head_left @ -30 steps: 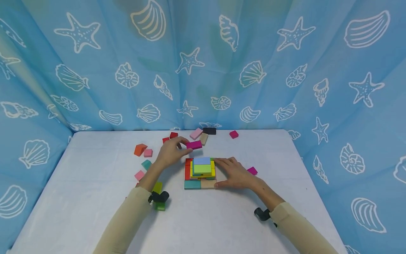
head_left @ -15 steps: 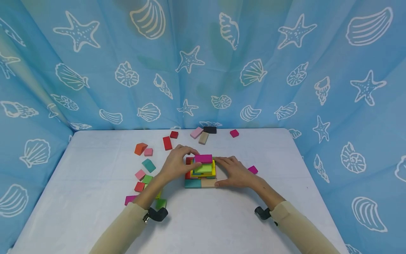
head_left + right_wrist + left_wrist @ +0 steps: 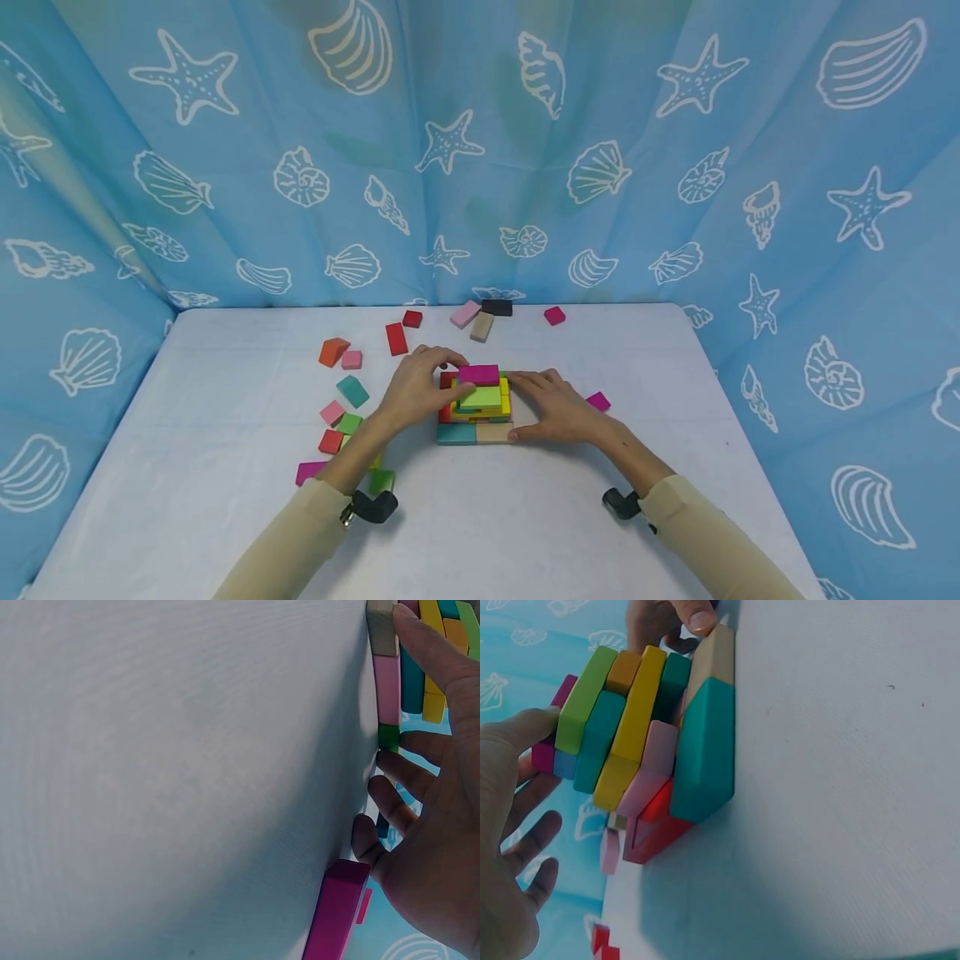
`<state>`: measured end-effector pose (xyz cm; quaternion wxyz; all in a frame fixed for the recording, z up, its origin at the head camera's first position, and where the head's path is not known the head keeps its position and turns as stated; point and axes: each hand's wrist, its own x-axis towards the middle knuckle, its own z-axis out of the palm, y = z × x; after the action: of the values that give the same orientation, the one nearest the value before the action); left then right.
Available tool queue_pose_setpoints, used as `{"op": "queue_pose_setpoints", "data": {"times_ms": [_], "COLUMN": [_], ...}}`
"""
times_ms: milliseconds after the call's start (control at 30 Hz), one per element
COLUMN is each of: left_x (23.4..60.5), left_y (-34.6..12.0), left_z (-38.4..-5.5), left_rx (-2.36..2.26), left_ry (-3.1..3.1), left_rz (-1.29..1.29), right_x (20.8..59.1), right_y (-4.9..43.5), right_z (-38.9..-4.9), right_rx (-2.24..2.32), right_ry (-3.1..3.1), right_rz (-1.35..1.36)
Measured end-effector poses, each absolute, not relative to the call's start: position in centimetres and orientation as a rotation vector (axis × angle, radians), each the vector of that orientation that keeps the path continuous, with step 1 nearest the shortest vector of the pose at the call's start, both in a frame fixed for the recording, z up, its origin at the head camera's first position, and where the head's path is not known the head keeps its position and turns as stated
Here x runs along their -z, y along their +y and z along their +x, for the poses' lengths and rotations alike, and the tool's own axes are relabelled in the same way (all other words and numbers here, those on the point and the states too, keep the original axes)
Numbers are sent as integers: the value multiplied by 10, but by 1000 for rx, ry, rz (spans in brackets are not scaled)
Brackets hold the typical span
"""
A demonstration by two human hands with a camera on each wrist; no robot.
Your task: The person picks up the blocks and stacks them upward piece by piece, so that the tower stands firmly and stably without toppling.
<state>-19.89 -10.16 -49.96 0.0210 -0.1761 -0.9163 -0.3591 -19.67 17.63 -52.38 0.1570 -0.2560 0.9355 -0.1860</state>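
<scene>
A stepped stack of coloured wooden blocks stands on the table, its base showing a teal block (image 3: 456, 433) and a beige block (image 3: 494, 432) in front. My left hand (image 3: 415, 387) pinches a magenta block (image 3: 478, 376) at the very top, right behind a light green block (image 3: 480, 397). In the left wrist view, that magenta block (image 3: 544, 756) lies against the light green and blue blocks. My right hand (image 3: 558, 410) rests along the stack's right side. Its thumb touches the beige block (image 3: 382, 630), and the forefinger lies at a green block (image 3: 388, 738); the fingers are extended.
Several loose blocks lie left of the stack, among them a teal one (image 3: 352, 390) and an orange one (image 3: 333, 352). Behind it are a red block (image 3: 397, 339) and a black block (image 3: 497, 307). Another magenta block (image 3: 598, 402) lies beside my right hand.
My left hand has carried the magenta block right and toward me, onto the stack's top, over the blue block; for the last half second it has stayed there. My right hand has not moved.
</scene>
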Motion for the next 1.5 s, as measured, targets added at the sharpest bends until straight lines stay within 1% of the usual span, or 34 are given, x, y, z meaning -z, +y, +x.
{"op": "queue_pose_setpoints", "data": {"times_ms": [1200, 1367, 1500], "left_x": [498, 505, 515], "left_y": [-106, -123, -141], "left_z": [-198, -213, -228], "left_rx": [1149, 1143, 1086], "left_ry": [-2856, -2811, -2788], "left_rz": [-514, -367, -90], "right_x": [522, 521, 520], "right_y": [176, 176, 175], "right_z": [-195, -195, -193], "right_rx": [538, 536, 539], "right_ry": [2666, 2675, 2675], "right_rz": [-729, -725, -716]}}
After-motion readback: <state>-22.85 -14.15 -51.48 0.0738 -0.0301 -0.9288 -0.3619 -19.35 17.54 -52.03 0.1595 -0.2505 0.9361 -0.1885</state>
